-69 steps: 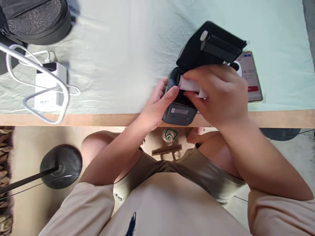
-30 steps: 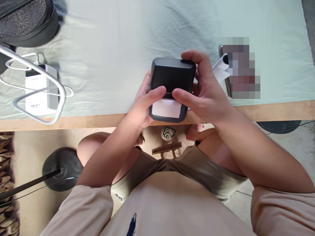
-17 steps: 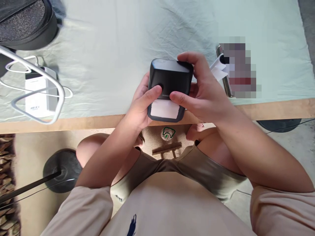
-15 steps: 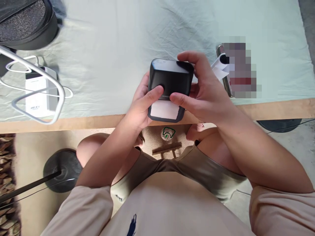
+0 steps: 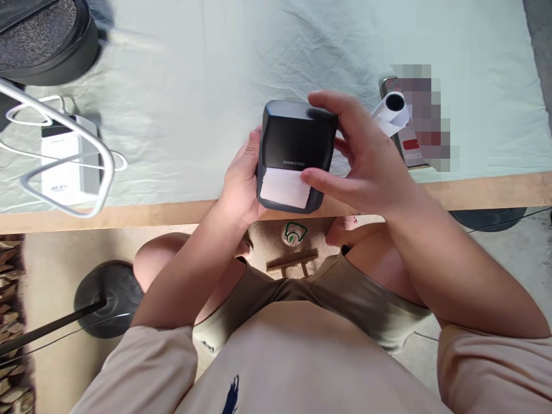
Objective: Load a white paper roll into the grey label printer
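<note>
Since the earlier frames, the left thumb has slid off the printer's lid to its side, and the right hand has loosened, its fingers now partly lifted from the case.

Table: wooden edge nearest the person, its top covered by a pale green cloth.

Bag: dark, at the far left corner of the cloth.

Power bank: white, on the left, with white cables looped about it and a bent grey bar lying across.

Label printer: dark, lid closed, at the table's near edge; a white label shows at its front slot.

Left hand: grip closed on the printer's left side, fingers hidden behind the case.

Right hand: grip relaxed; fingertips touch the printer's top rear corner, while the thumb rests at the label's right edge.

Phone: beside the right hand, screen blurred.

Paper roll: white, lying against the phone's left edge, well clear of the printer.
</note>
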`<action>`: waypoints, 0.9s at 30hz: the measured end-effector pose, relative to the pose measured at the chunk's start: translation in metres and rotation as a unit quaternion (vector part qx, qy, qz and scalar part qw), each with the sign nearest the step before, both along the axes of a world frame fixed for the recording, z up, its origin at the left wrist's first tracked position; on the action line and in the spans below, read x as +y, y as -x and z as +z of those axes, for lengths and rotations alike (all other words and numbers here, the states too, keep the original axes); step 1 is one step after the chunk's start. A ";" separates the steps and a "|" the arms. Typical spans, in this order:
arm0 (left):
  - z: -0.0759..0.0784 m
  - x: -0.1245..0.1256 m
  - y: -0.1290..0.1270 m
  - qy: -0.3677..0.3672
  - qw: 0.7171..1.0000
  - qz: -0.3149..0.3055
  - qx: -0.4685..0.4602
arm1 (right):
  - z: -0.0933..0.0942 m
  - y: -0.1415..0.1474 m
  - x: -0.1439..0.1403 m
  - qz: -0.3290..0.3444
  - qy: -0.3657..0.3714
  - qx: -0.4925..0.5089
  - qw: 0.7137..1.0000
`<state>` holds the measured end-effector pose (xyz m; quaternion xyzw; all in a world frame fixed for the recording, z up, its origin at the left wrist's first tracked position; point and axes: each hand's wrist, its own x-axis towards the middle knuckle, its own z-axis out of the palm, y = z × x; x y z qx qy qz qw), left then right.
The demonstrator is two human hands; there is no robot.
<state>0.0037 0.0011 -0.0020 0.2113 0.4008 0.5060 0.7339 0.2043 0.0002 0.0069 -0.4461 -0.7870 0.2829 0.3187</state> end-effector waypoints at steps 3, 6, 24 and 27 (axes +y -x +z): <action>-0.001 0.000 0.001 0.004 1.000 0.002 0.012 | 0.013 -0.007 -0.002 -0.021 -0.050 -0.048 0.997; 0.001 0.000 0.001 -0.005 1.000 -0.015 0.001 | 0.022 -0.012 -0.004 -0.083 -0.143 -0.074 0.983; 0.000 -0.013 0.004 -0.047 0.996 -0.070 0.019 | 0.008 -0.006 -0.007 -0.136 -0.154 -0.263 0.943; 0.002 -0.012 0.003 -0.062 0.995 -0.079 0.024 | 0.006 -0.006 -0.005 -0.150 -0.122 -0.255 0.948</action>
